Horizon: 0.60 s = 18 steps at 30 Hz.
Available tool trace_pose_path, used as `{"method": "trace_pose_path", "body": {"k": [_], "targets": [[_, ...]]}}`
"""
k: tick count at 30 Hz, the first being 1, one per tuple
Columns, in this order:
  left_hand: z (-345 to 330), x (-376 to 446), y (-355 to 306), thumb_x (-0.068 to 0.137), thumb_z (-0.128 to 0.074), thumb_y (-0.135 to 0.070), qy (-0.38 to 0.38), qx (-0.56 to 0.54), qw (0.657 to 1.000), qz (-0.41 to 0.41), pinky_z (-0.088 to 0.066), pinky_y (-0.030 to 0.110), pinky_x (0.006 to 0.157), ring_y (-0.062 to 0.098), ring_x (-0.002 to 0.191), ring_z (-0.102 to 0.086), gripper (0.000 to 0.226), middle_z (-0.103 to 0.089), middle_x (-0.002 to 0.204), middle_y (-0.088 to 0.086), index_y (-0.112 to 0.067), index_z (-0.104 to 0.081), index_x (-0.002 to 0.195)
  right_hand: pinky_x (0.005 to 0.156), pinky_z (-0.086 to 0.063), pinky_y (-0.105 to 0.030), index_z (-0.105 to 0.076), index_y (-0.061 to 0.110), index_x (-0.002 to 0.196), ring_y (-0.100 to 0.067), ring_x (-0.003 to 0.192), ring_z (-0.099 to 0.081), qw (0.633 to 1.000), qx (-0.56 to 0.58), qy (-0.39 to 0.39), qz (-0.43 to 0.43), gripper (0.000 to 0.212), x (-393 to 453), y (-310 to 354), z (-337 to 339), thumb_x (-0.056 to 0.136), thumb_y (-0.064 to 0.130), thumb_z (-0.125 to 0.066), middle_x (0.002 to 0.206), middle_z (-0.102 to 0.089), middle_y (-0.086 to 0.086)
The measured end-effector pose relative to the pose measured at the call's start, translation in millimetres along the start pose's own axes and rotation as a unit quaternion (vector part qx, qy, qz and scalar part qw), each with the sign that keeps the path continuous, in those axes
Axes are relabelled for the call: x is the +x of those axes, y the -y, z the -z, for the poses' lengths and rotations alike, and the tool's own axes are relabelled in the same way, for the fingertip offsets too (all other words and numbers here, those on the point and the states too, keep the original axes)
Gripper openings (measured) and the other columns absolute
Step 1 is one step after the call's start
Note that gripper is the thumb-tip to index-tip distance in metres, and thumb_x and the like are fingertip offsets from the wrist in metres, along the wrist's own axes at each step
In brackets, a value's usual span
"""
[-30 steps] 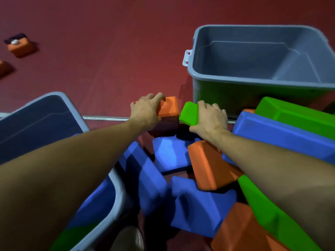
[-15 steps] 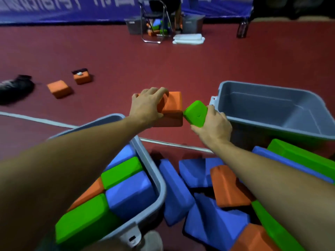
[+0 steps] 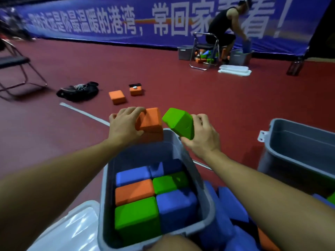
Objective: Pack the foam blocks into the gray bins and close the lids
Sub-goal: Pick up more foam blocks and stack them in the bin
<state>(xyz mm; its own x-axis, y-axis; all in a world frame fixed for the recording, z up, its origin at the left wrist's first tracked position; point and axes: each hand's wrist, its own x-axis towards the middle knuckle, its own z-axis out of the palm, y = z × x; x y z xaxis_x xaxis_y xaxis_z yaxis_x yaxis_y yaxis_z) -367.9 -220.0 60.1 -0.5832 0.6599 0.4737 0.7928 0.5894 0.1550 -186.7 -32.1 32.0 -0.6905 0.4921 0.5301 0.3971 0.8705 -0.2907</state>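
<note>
Left hand grips an orange rectangular foam block, right hand grips a green rectangular foam block, both held over far rim of the near gray plastic bin. Bin holds blue, orange & green blocks in two rows. 2nd gray bin sits at right; more blue blocks lie on floor btwn them.
</note>
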Motion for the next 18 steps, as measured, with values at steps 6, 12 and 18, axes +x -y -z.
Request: {"method": "trace_pose_path", "body": {"k": [6, 12, 18], "targets": [[-21, -13, 60, 0.073, -0.074, -0.034, 0.036, 0.003, 0.999, 0.039, -0.031, 0.054, 0.101, 0.026, 0.13, -0.041, 0.072, -0.049, 0.141, -0.002, -0.034, -0.042, 0.137, 0.083, -0.049, -0.041, -0.04, 0.01, 0.142, -0.033, 0.109, -0.056, 0.995, -0.004, 0.068, 0.07, 0.086, 16, 18, -46, 0.073, 0.047, -0.075, 0.131, -0.045, -0.008], [-62, -20, 87, 0.071, -0.073, -0.036, 0.064, 0.004, 0.997, 0.054, -0.034, 0.053, 0.098, 0.027, 0.128, -0.043, 0.072, -0.05, 0.139, -0.002, -0.035, -0.042, 0.136, 0.094, -0.047, -0.041, -0.041, 0.005, 0.144, -0.033, 0.113, -0.054, 0.986, 0.012, 0.116, 0.119, 0.091, 33, 11, -90, 0.069, 0.041, -0.079, 0.13, -0.052, -0.011], [-105, -33, 100, 0.07, -0.073, -0.034, 0.11, 0.023, 0.992, 0.058, -0.032, 0.053, 0.097, 0.029, 0.13, -0.04, 0.076, -0.048, 0.14, 0.001, -0.032, -0.04, 0.139, 0.094, -0.031, -0.044, -0.042, 0.018, 0.141, -0.025, 0.121, -0.046, 0.973, -0.067, 0.13, 0.177, 0.078, 37, 8, -136, 0.074, 0.046, -0.07, 0.137, -0.052, 0.001]]}}
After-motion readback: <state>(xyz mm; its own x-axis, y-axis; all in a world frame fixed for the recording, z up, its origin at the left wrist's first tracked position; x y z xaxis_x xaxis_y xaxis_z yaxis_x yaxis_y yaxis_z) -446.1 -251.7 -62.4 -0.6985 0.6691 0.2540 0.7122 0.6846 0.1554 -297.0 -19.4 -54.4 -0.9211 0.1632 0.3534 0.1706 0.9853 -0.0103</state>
